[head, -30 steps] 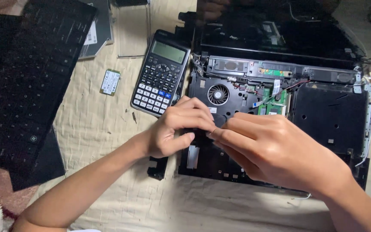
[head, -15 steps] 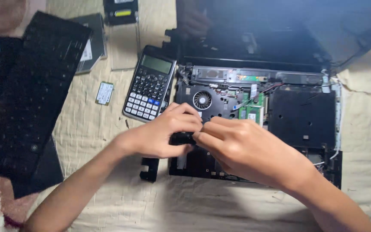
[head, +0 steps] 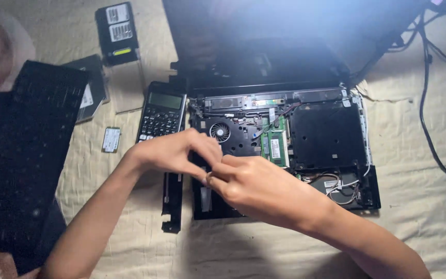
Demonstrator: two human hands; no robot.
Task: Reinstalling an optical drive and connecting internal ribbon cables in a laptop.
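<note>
Over the stripped laptop (head: 326, 139): keyboard (head: 21, 155) already off, internals exposed.
Left hand (head: 174, 155) and right hand (head: 259, 188) pinch together at its front-left corner; grip contents hidden.

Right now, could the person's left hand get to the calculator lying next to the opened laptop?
Probably yes. The left hand is just below the calculator, and nothing lies between them. Its fingertips, though, meet the right hand over the opened laptop, so it looks busy there.

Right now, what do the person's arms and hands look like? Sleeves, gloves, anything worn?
Both forearms are bare with no sleeves in view. The left hand and right hand wear no gloves. No watch or wristband shows. A thin band may sit on one right finger, too blurred to confirm.
</note>
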